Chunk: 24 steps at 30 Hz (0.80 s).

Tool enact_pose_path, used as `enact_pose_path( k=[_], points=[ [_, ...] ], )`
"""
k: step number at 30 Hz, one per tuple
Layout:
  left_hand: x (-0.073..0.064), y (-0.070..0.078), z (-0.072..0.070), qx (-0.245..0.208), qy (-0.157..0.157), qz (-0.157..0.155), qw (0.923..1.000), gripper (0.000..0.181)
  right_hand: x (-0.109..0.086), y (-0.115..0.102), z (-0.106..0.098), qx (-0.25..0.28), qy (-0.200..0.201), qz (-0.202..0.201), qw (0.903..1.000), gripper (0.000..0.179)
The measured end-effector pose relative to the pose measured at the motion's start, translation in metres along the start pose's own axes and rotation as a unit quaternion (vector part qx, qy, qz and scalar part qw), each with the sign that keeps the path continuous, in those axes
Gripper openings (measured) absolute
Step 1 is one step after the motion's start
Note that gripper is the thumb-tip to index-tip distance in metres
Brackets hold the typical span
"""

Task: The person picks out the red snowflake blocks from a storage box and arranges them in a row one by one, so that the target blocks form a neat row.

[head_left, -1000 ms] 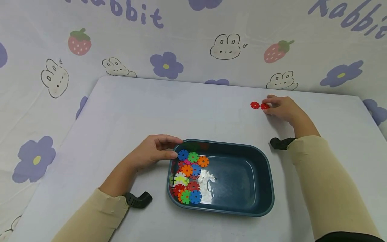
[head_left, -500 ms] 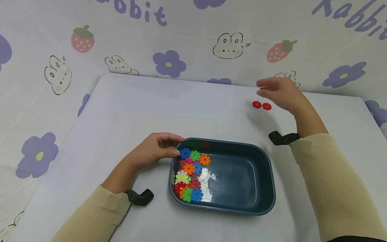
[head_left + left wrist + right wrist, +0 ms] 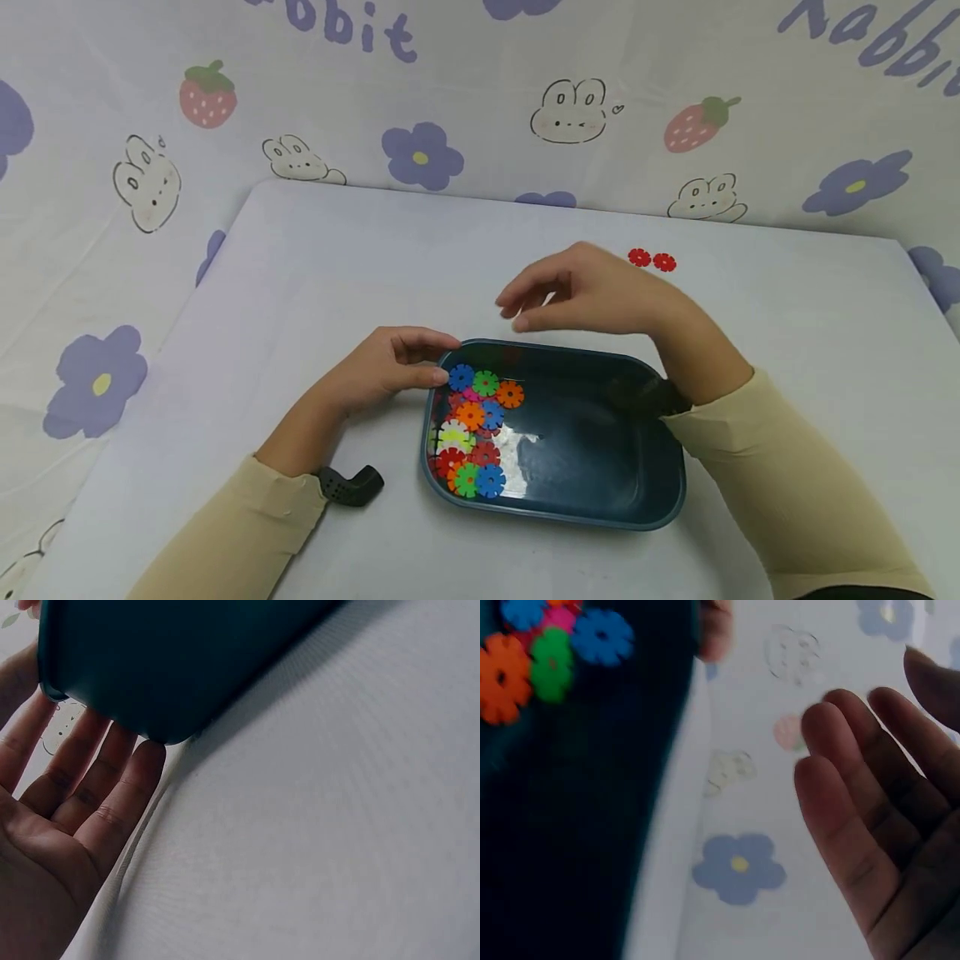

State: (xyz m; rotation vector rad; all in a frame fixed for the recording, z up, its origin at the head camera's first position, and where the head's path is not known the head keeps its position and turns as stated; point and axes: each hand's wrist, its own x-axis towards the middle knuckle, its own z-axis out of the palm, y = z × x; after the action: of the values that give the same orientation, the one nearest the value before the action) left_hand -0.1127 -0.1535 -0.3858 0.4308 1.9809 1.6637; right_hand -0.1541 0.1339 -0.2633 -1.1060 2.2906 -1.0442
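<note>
A dark blue-green plastic tub (image 3: 585, 517) stands on the white table. Colourful notched plastic discs (image 3: 470, 415) are gathered along its left side. At the tub's far left corner my left hand (image 3: 390, 367) holds the rim, thumb at the edge and fingers against the outer wall (image 3: 142, 712). My right hand (image 3: 592, 292) hovers over the far rim, fingers bent loosely, with nothing in it; the right wrist view shows the bare fingers (image 3: 847, 832) apart from the tub. Beyond it, two red notched discs (image 3: 652, 260) lie side by side.
The white tabletop (image 3: 337, 258) reaches back to a hanging cloth (image 3: 480, 100) printed with rabbits, strawberries and purple flowers. A black wrist device (image 3: 351, 486) sticks out from the left sleeve; another on the right wrist overlaps the tub's right side.
My right hand has lifted off the two red discs, leaving them side by side, and has moved left and nearer, over the tub's far rim. My left hand stays at the tub's corner.
</note>
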Motion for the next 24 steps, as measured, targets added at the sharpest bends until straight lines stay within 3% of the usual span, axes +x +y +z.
enact_pose_path(
  k=[6,12,17,24],
  points=[
    [0.001,-0.001,-0.001,0.002,-0.003,0.010,0.9999,0.040,0.016,0.003,0.043,0.006,-0.164,0.015,0.9864,0.029],
    [0.002,-0.001,-0.001,0.003,0.002,0.011,0.9999,0.041,0.025,0.011,0.073,-0.045,-0.262,0.050,0.9627,0.025],
    [0.003,-0.002,-0.001,-0.003,0.001,0.016,0.9999,0.041,0.027,0.012,0.093,-0.098,-0.282,0.072,0.9519,0.020],
    [0.001,-0.004,-0.001,-0.014,-0.003,0.018,0.9997,0.042,0.025,0.002,0.113,-0.196,-0.258,0.047,0.9449,0.022]
  ],
)
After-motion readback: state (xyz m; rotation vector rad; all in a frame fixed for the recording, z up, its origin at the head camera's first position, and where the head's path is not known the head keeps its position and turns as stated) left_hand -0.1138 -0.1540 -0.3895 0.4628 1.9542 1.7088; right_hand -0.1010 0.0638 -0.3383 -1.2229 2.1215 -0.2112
